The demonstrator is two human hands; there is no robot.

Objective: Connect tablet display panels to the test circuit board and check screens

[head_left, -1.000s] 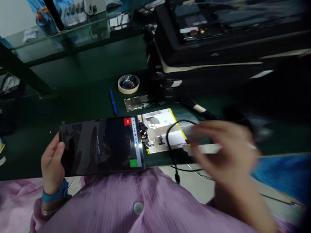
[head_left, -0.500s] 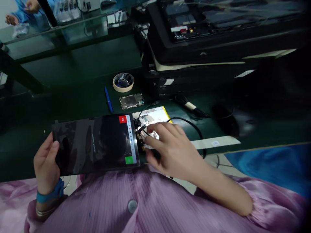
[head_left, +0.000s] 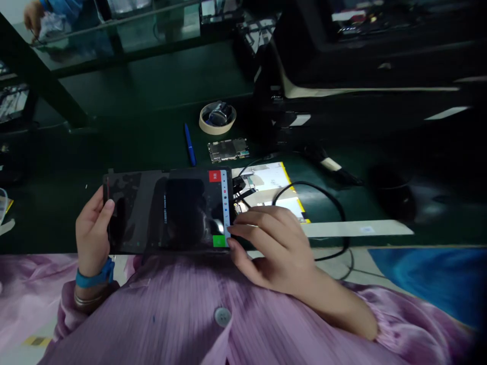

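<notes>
A dark tablet screen lies flat at the near edge of the green bench, showing a red square at its top right and a green one at its bottom right. My left hand grips its left end, thumb on the glass. My right hand holds the right end, fingers curled round the edge by the green square. Just right of the screen lies an opened tablet back with a yellow rim and a black cable looping over it.
Behind the screen lie a blue pen, a small circuit board and a roll of tape. Stacked black trays fill the back right. A white strip lies at the front right. Another person's hand shows far left.
My right hand has swung in from the right, passed over the opened tablet back and closed on the screen's right edge. My left hand has kept its grip.
</notes>
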